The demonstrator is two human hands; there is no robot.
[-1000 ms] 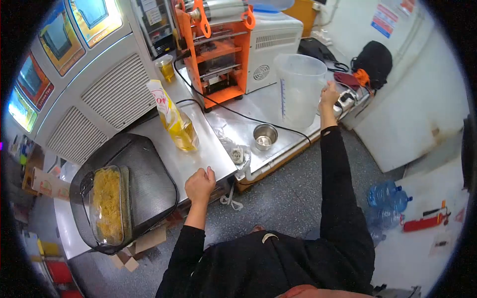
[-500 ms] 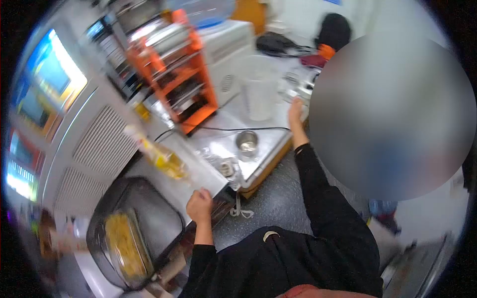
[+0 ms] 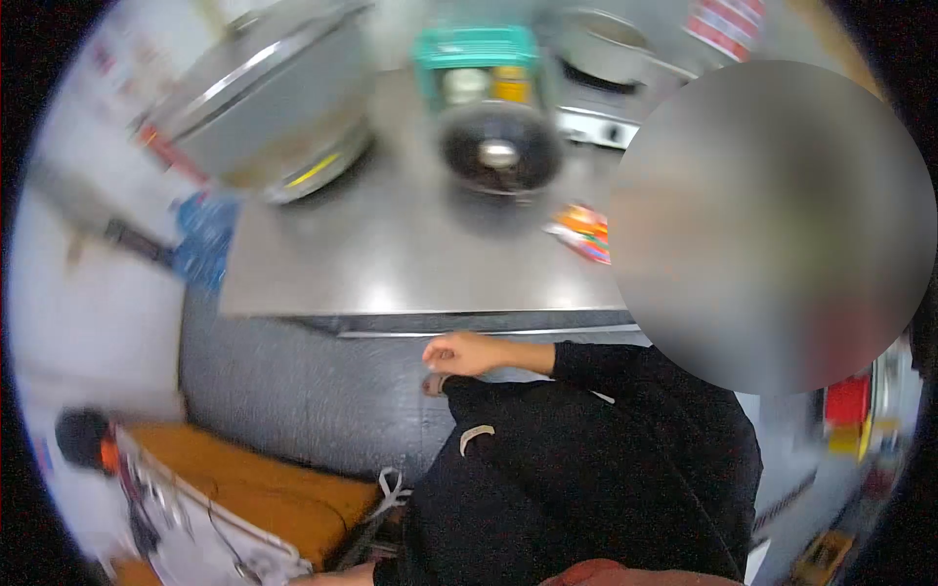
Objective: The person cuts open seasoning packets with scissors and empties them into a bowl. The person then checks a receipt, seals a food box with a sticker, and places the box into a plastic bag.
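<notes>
The right hand [image 3: 457, 353] hangs just in front of the near edge of a steel table [image 3: 410, 259], its fingers loosely curled in towards the palm and pointing left, with the grey floor [image 3: 293, 381] below it; the hand looks close to the edge but apart from it. The left hand [image 3: 337, 578] is cut off by the bottom of the view, so I cannot tell whether it is open, closed or gripping anything; what shows of it lies beside a white-topped counter [image 3: 171, 508] with an orange-brown side, and I cannot tell whether the two touch. The steel table stretches out ahead of the right hand, and the things on it stand towards its far side and its ends. A crumpled orange packet [image 3: 589, 234] lies ahead and to the right of that hand, partly covered by a grey blurred disc. Farther back, nearly straight ahead, sits a dark round pan [image 3: 464, 151] with a silvery knob in its middle, and behind it a turquoise basket [image 3: 477, 44] holding a white container [image 3: 466, 86] and a yellow one [image 3: 510, 85]. A pot [image 3: 608, 49] rests on a stove [image 3: 596, 127] to their right, while a large metal vessel [image 3: 283, 107] stands at the left, well apart from both hands
</notes>
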